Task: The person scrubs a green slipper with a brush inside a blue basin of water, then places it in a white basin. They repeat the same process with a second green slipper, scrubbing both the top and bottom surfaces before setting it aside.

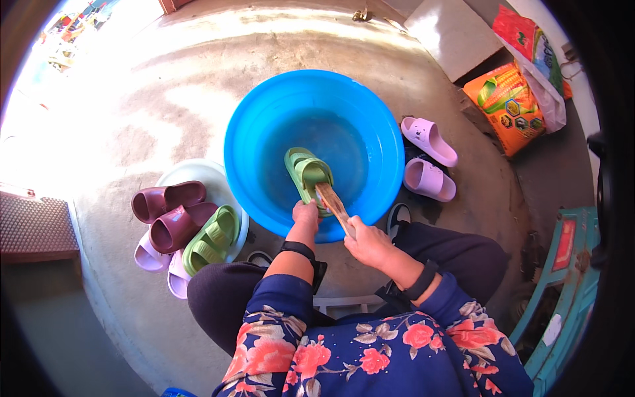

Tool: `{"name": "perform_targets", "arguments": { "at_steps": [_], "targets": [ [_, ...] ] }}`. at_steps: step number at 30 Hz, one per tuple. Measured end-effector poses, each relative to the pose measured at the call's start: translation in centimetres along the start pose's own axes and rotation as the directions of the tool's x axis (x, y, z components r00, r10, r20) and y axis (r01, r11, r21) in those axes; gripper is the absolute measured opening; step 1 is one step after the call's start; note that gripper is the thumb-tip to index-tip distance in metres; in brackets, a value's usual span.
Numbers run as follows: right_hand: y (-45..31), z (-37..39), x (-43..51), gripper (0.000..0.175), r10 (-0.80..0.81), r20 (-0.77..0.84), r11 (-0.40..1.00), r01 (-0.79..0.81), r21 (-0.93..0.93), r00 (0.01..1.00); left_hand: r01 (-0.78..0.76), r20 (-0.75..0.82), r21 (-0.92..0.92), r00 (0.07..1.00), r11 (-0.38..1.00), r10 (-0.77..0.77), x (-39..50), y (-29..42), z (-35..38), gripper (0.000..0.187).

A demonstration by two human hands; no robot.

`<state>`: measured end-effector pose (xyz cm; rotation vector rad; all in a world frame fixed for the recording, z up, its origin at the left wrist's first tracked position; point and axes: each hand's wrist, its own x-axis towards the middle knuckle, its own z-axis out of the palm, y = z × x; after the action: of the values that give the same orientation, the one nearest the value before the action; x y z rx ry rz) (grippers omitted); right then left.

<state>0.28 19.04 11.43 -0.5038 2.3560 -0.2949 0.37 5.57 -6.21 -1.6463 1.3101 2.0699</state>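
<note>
Over the near part of a large blue plastic basin, my left hand grips a green two-strap slide sandal by its near end. The sandal's other end points away from me over cloudy water. My right hand is closed around the handle of a wooden brush. The brush's far end lies against the sandal's footbed, just behind the straps. Its bristles are mostly hidden, with a little white showing at the edge.
Left of the basin, a pale basin bears maroon slides, lilac slides and a green sandal. Pink slides stand at its right. Farther right are an orange bag, a board and a teal metal frame.
</note>
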Motion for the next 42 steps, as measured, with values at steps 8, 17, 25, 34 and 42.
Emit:
{"name": "perform_targets", "arguments": {
  "at_steps": [8, 17, 25, 34, 42],
  "targets": [
    [-0.3, 1.4, 5.9, 0.035, -0.070, -0.132, 0.988, 0.087, 0.128, 0.989, 0.045, 0.099, -0.150, 0.995, 0.988, -0.030, -1.1, 0.7, -0.4, 0.019],
    [-1.0, 1.7, 3.0, 0.036, -0.077, -0.101, 0.985, 0.092, 0.144, 0.992, 0.108, 0.163, -0.221, 0.984, 0.969, -0.072, -1.0, 1.0, -0.8, 0.020],
    [0.0, 2.4, 1.6, 0.037, -0.068, -0.118, 0.991, 0.081, 0.109, 0.991, 0.077, 0.157, -0.160, 0.986, 0.984, -0.051, -1.0, 0.9, -0.7, 0.020],
    [0.4, 2.6, 9.6, 0.032, -0.021, -0.186, 0.999, 0.028, 0.032, 0.982, 0.104, 0.336, 0.013, 0.936, 0.994, -0.103, -0.1, 0.4, -0.8, 0.021],
    [-1.2, 2.5, 11.7, 0.024, -0.013, -0.179, 0.992, -0.009, -0.122, 0.984, 0.150, 0.395, -0.043, 0.910, 0.988, -0.121, -1.1, 1.1, -1.1, 0.018]
  ]
}}
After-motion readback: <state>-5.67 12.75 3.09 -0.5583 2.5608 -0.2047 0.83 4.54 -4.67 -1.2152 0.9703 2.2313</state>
